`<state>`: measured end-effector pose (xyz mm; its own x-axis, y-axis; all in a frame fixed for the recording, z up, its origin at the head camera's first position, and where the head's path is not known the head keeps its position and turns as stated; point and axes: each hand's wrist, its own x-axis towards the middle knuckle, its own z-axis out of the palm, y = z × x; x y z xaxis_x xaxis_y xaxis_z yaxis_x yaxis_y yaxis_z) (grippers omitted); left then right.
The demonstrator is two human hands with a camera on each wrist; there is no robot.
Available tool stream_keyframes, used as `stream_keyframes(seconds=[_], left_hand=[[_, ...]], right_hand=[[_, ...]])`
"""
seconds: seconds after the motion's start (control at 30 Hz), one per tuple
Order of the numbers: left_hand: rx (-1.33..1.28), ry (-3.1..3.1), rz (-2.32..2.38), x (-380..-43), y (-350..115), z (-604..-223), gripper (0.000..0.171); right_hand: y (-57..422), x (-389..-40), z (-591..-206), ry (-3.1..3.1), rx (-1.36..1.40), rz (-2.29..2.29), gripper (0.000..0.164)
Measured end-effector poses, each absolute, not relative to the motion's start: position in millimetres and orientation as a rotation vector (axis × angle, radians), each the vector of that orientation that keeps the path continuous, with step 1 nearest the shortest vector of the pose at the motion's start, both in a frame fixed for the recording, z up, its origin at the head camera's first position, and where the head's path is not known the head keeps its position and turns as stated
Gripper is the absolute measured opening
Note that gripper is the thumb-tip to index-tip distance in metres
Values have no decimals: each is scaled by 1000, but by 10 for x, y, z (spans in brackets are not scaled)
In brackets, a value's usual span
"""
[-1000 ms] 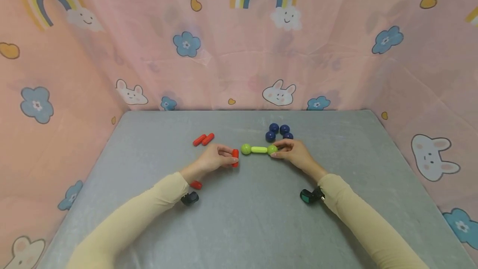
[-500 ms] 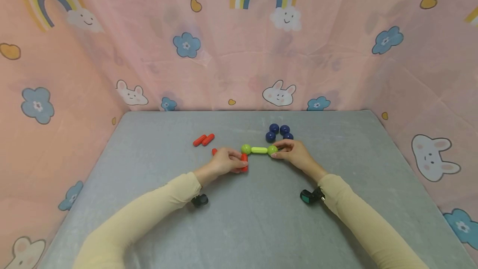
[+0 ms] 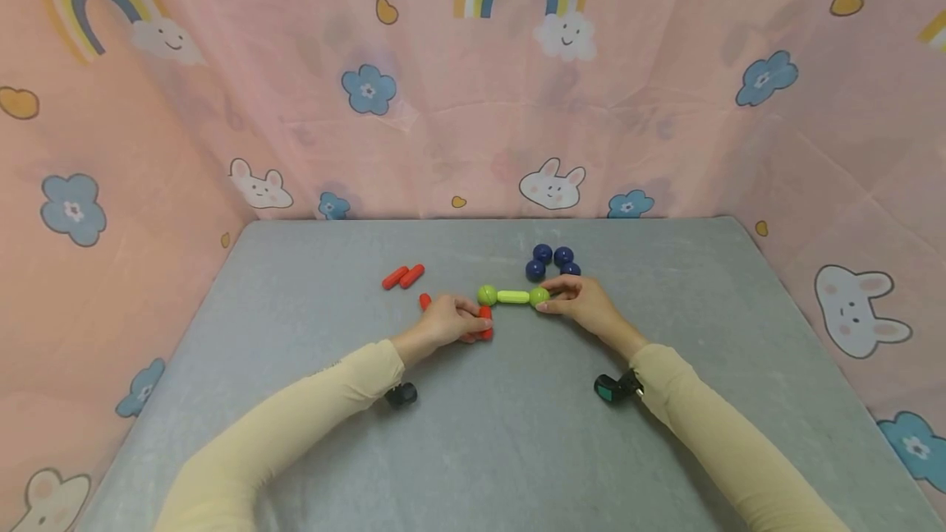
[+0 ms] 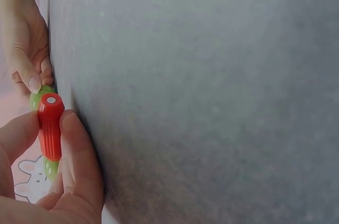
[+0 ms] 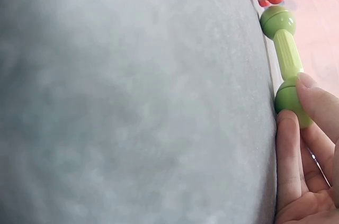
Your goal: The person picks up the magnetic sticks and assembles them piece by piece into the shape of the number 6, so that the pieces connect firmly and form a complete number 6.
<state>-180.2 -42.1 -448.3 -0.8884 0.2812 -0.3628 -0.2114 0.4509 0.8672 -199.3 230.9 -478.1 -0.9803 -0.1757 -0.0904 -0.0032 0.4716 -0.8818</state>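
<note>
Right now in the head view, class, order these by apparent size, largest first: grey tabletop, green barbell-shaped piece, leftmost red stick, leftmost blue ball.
1. Grey tabletop
2. Green barbell-shaped piece
3. Leftmost red stick and leftmost blue ball, not ranked: the stick looks longer, the ball wider.

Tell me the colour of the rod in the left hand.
The rod is red, seen best in the left wrist view.
</note>
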Motion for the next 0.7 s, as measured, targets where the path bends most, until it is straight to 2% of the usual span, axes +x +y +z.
stream_keyframes(seconds=[0.7], left_hand=[[108, 2225, 1424, -1838, -432, -4465, 27]], right_hand=[[2303, -1984, -4765, 2564, -147, -1488, 43]])
